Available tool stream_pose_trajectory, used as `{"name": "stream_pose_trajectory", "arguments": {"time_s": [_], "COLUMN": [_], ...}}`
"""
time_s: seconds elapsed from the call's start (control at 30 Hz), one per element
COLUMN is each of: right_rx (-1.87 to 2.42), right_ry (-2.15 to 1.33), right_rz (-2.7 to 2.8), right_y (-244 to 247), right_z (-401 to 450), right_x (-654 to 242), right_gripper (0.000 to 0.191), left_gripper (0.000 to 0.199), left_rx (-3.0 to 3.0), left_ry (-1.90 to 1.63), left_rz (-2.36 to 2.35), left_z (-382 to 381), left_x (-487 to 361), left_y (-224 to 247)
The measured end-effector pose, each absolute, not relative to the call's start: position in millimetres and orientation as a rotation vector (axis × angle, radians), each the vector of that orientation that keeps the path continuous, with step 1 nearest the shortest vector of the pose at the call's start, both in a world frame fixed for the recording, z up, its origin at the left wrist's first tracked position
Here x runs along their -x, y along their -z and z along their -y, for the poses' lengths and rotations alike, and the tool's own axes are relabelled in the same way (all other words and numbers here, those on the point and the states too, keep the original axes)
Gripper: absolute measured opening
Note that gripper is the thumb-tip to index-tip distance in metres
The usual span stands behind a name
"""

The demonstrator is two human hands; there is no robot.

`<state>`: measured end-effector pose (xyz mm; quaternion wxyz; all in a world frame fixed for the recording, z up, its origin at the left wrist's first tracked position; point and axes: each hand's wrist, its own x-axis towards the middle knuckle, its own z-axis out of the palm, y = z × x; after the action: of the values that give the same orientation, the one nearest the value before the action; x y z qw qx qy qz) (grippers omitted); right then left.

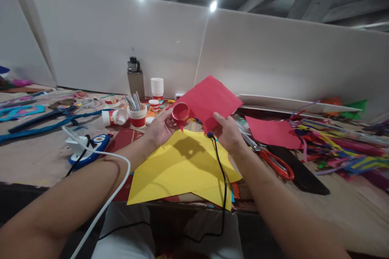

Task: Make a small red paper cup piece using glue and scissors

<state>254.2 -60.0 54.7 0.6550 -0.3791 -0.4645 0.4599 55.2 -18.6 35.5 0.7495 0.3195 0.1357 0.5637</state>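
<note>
My left hand (162, 128) is closed around a red round paper tube (181, 111), its open end turned towards me; I cannot tell whether it has a bottom. Between the fingers and thumb of my right hand (227, 132) is a sheet of red paper (209, 96), tilted up, with an uneven cut along its lower edge. The sheet reaches behind the tube, and I cannot see whether they are joined. Below both hands lie yellow paper sheets (170, 174), with the hands' shadow on them. A black cable (223, 170) with a blue end hangs near my right hand.
Left are a power strip (99, 143), a white cable (127, 162), large dark scissors (39, 119) and a cup of sticks (137, 117). A bottle (135, 83) and stacked cups (157, 88) stand behind. Right lie red-handled scissors (276, 164) and red paper (273, 132).
</note>
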Motion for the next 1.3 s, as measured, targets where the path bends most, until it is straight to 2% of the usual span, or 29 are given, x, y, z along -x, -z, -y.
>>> {"name": "stream_pose_trajectory", "arguments": {"time_s": [0.13,0.27,0.33,0.4,0.53,0.83,1.0,1.17,1.3], "right_rx": [0.88,0.898,0.912,0.927,0.972,1.09,1.392,1.61,2.053], "right_ry": [-1.002,-0.968,-0.977,-1.045,-1.115,-0.946,-0.573,-0.348,0.237], "right_rz": [0.988,1.092,1.108,1.132,1.235,1.344,1.523,1.584,1.843], "right_y": [-54,-50,-48,-44,-36,-27,-33,-54,-71], "right_z": [58,53,52,52,53,45,46,69,98], "right_x": [-264,-278,-282,-282,-278,-280,-288,-313,-342], "right_gripper": [0.038,0.032,0.032,0.034,0.034,0.033,0.035,0.021,0.026], "left_gripper": [0.02,0.052,0.058,0.052,0.018,0.015,0.01,0.004,0.001], "left_rx": [-0.756,-0.809,-0.807,-0.808,-0.832,-0.828,-0.78,-0.699,-0.674], "left_ry": [-1.104,-1.058,-0.994,-0.921,-0.916,-0.934,-1.015,-1.164,-1.205], "left_rz": [-0.339,-0.422,-0.486,-0.496,-0.52,-0.603,-0.659,-0.641,-0.642], "left_z": [20,10,6,5,9,12,10,2,1], "left_x": [-53,-45,-43,-43,-48,-52,-53,-50,-50], "left_y": [-29,-27,-27,-26,-22,-17,-16,-18,-20]}}
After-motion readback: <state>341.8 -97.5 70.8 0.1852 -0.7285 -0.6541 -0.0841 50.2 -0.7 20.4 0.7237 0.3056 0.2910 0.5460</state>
